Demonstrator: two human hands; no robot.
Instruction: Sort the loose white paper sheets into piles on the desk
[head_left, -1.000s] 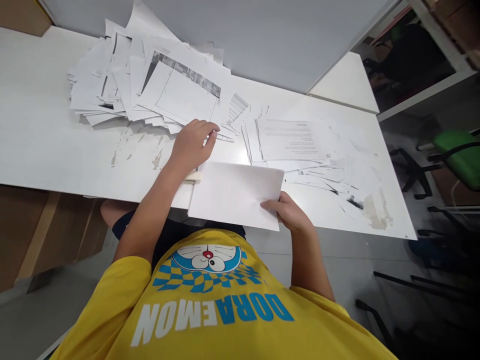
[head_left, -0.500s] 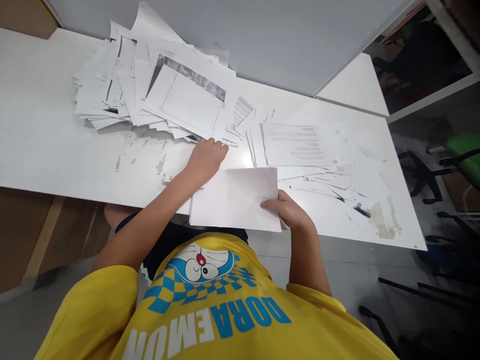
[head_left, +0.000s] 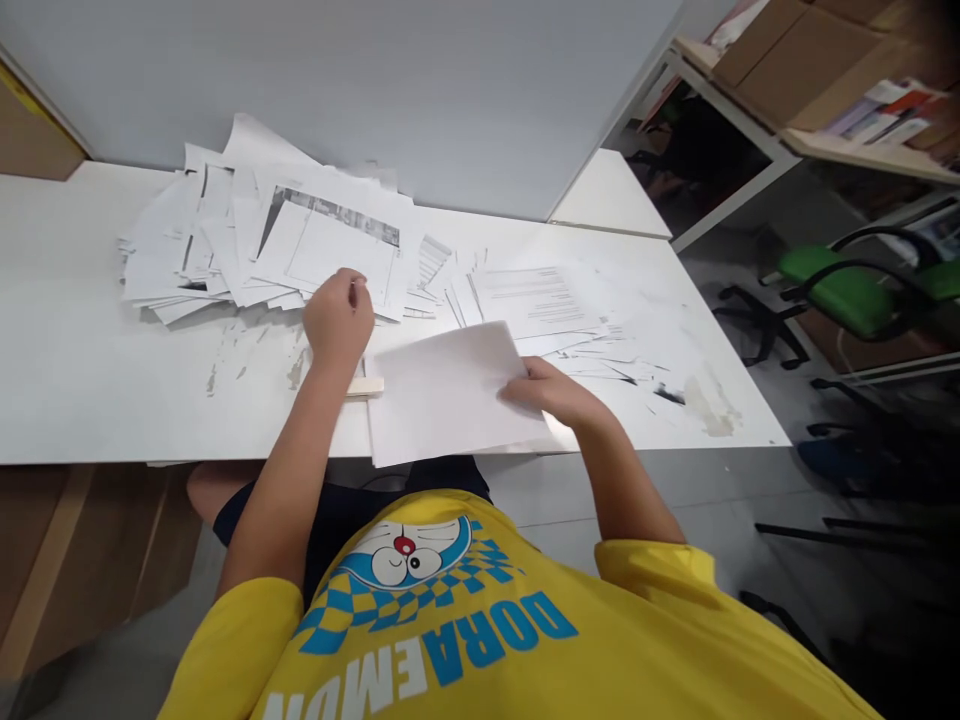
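Note:
My right hand (head_left: 551, 392) grips the right edge of a blank white sheet (head_left: 442, 395) that lies at the table's near edge and hangs partly over it. My left hand (head_left: 339, 320) is curled, fingers pressed together, at the near edge of a big loose pile of printed papers (head_left: 255, 240). What those fingers pinch, if anything, is hidden. A small pale wooden stick (head_left: 365, 386) lies on the table just under my left wrist, beside the sheet's left edge.
More printed sheets (head_left: 540, 295) are spread out on the right of the white table (head_left: 90, 380). A grey partition (head_left: 420, 90) stands behind the table. A green chair (head_left: 855, 295) and shelves with boxes (head_left: 795, 70) are at the right.
My left hand has drawn back to the left along the pile's edge and curled up. The blank sheet has tilted under my right hand. The camera view has shifted.

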